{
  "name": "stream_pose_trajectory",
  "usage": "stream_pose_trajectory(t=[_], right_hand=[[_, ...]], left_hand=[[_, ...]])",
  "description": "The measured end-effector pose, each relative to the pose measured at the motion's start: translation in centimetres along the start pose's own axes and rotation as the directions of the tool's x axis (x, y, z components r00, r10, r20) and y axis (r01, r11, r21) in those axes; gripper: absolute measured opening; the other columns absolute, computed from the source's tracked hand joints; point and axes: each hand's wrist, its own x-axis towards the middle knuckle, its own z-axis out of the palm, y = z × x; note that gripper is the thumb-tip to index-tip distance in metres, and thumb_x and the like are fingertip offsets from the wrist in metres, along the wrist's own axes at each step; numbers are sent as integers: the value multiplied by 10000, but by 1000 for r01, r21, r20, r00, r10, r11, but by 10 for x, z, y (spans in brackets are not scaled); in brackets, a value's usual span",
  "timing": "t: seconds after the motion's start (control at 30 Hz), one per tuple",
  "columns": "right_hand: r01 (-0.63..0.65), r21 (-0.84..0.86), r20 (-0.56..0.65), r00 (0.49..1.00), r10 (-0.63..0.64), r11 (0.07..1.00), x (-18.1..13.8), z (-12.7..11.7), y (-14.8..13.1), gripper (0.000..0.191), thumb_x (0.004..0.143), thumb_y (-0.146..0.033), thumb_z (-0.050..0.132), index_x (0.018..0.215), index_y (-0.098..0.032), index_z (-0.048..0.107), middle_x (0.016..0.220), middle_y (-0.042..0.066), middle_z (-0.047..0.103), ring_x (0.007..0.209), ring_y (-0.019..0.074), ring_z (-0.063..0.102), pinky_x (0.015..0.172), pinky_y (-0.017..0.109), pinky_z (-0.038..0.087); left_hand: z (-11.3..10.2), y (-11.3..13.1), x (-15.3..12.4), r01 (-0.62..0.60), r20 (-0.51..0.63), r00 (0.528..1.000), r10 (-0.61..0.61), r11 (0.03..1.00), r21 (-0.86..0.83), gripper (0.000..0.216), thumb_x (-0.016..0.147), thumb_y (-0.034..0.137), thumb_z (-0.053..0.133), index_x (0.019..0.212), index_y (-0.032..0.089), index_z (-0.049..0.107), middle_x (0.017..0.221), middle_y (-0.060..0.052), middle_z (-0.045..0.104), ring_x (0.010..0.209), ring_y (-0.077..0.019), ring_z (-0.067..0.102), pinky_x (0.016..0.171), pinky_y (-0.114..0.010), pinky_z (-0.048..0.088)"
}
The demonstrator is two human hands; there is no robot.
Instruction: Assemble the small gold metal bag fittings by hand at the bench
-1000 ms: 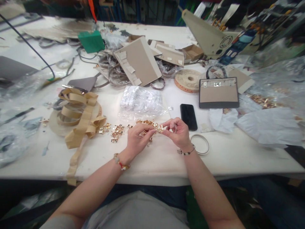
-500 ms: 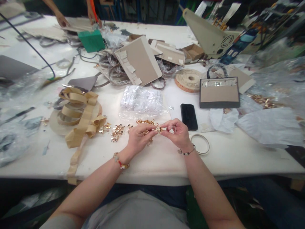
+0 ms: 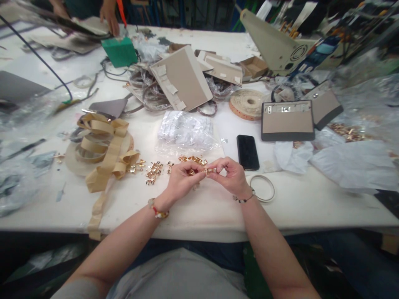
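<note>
Between my two hands, just over the table, is a small gold metal fitting. My left hand pinches it from the left with thumb and fingertips. From the other side, my right hand also grips it between thumb and fingers. The fitting's exact shape is mostly hidden by the fingertips. Behind my left hand lies a heap of similar gold fittings, and a second group of gold fittings sits to its left. A roll of tape lies flat beside my right wrist.
A black phone and a panel with a dark edge lie right of centre. A clear plastic bag holds white pieces. Tangled tan strips lie left. Across the table are a green box and another person's hand.
My hands stay nearly in place while the gold fitting shifts slightly between my fingertips. Across the table, the other person lifts a flat piece. Another dark-edged panel now shows behind the one at right.
</note>
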Motion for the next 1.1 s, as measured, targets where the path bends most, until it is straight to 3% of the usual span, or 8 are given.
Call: stream_pose_trajectory(t=[0.17, 0.3, 0.5, 0.63, 0.73, 0.9, 1.03, 1.1], right_hand=[[11, 5, 26, 1000, -11, 1000, -1, 0, 0, 321, 809, -314, 809, 769, -246, 497, 948, 65, 794, 846, 224, 737, 772, 397, 580], [-31, 22, 25, 999, 30, 999, -1, 1, 0, 330, 795, -335, 817, 773, -240, 501, 950, 64, 788, 829, 211, 727, 749, 375, 575], [-127, 88, 0, 992, 128, 988, 1, 3, 1, 345, 772, -360, 829, 796, -228, 510, 959, 61, 766, 802, 184, 700, 653, 309, 544], [-171, 237, -17, 984, 180, 956, 4, 2, 2, 389, 747, -365, 847, 787, -227, 485, 948, 50, 753, 796, 169, 691, 681, 302, 561], [-223, 362, 26, 973, 229, 905, 5, 3, 2, 424, 719, -340, 868, 789, -229, 465, 920, 26, 744, 775, 153, 690, 689, 295, 579], [-298, 407, 93, 954, 286, 863, 6, 4, 2, 442, 687, -306, 890, 784, -224, 467, 862, -3, 717, 671, 120, 651, 584, 251, 552], [-325, 413, 112, 945, 306, 851, 6, 3, 1, 440, 690, -317, 890, 802, -225, 475, 790, -27, 686, 643, 118, 634, 611, 271, 567], [-313, 406, 104, 949, 297, 859, 6, 3, 2, 417, 710, -320, 877, 804, -221, 483, 820, -17, 692, 682, 120, 647, 649, 275, 575]], left_hand=[[-2, -1, 1, 19, 3, 1000, -19, 998, -67, 175, 684, 308, 824, 689, 169, 718, 633, -15, 680, 487, -124, 594, 434, -247, 476], [-4, -2, 2, -146, -1, 989, 146, 988, 60, 196, 734, 360, 808, 663, 191, 736, 709, -41, 735, 616, -169, 670, 565, -301, 553], [-6, -2, 1, -352, 42, 932, 360, 873, 338, 168, 861, 363, 727, 796, 211, 756, 802, -56, 771, 736, -191, 713, 700, -332, 575], [-5, -7, 1, -507, 106, 844, 526, 714, 483, 170, 891, 331, 704, 1021, 226, 736, 971, -74, 779, 885, -209, 720, 807, -361, 570], [-7, -13, 1, -576, 132, 782, 610, 623, 530, 132, 920, 238, 652, 1027, 237, 729, 962, -60, 776, 878, -194, 710, 788, -341, 556], [-11, -20, 2, -594, 137, 751, 647, 569, 569, 204, 934, 176, 600, 1068, 257, 730, 964, -49, 773, 863, -181, 704, 774, -334, 544], [-10, -18, 3, -645, 160, 715, 681, 554, 526, 140, 904, 181, 672, 1001, 254, 742, 970, -42, 773, 854, -169, 703, 772, -318, 545], [-9, -15, 3, -634, 140, 729, 670, 584, 506, 107, 889, 189, 697, 972, 238, 744, 941, -46, 771, 846, -170, 701, 762, -312, 551]])
